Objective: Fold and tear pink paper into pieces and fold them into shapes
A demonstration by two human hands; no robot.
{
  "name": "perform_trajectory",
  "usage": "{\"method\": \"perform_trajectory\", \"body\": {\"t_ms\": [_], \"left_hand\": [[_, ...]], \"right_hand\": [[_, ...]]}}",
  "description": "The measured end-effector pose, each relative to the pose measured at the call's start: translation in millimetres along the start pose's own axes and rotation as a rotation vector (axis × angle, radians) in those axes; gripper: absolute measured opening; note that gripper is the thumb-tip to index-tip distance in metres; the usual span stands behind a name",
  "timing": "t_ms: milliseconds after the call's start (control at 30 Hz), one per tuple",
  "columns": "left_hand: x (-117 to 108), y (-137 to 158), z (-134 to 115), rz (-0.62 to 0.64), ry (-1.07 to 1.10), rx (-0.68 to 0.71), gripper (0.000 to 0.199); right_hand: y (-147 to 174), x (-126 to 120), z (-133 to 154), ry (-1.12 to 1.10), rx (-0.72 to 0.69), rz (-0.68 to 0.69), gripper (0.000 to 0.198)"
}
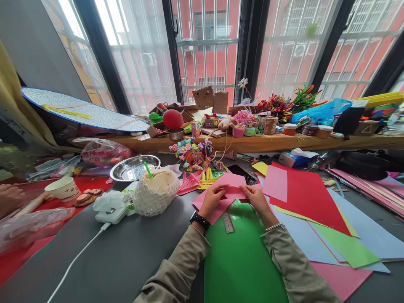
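Note:
Between both hands is a sheet of pink paper (236, 182), raised above the far end of a green mat (241, 256). My left hand (214, 198), with a dark watch at the wrist, pinches the paper's left part. At its right part, my right hand (257, 201) grips the paper between thumb and fingers. A further piece of pink paper (217, 211) shows beneath my left hand; I cannot tell whether it joins the held sheet. A short clear ruler (228, 223) lies on the mat just below the paper. Yellow paper strips (207, 179) sit behind my left hand.
Coloured paper sheets (311, 198) overlap on the right. To the left stand a netted coconut (156, 189) with a green straw, a steel tray (135, 167), a white device (110, 212) with a cable and a paper cup (63, 188). Another person's hand (11, 197) is at far left.

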State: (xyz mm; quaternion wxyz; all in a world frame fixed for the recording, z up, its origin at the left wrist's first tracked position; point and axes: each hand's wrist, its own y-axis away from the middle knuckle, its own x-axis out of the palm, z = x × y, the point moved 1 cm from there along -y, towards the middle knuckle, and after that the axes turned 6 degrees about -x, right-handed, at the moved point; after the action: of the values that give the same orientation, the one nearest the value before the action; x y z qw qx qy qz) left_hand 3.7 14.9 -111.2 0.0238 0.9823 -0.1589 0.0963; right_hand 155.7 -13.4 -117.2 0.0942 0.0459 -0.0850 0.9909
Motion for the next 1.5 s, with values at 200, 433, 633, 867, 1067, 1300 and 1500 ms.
{"method": "perform_trajectory", "body": {"t_ms": [200, 433, 633, 867, 1067, 1300, 1500], "left_hand": [[-1.4, -0.6, 0.5, -0.032, -0.010, 0.032, 0.018], [-0.9, 1.5, -1.1, -0.053, 0.007, 0.021, 0.016], [0.5, 4.2, -3.0, -0.024, 0.031, -0.037, 0.026], [3.5, 2.5, -1.1, -0.003, 0.010, -0.075, 0.030], [2.3, 2.2, 0.2, -0.007, -0.028, -0.038, 0.026], [1.8, 2.4, -1.3, -0.035, -0.083, 0.023, 0.023], [2.4, 3.6, -3.3, -0.044, -0.133, 0.043, 0.021]], "right_hand": [[0.4, 0.4, 0.7, 0.001, -0.005, 0.025, 0.028], [1.9, 2.4, 2.8, 0.027, -0.028, 0.050, 0.028], [1.4, 2.3, 2.8, 0.058, -0.058, 0.051, 0.028], [1.8, 2.8, 0.2, 0.100, -0.105, 0.096, 0.027], [1.8, 1.8, -1.8, 0.125, -0.127, 0.127, 0.025], [1.4, 2.8, 0.3, 0.130, -0.083, 0.131, 0.027], [0.0, 0.7, -1.5, 0.171, -0.067, 0.109, 0.027]]}}
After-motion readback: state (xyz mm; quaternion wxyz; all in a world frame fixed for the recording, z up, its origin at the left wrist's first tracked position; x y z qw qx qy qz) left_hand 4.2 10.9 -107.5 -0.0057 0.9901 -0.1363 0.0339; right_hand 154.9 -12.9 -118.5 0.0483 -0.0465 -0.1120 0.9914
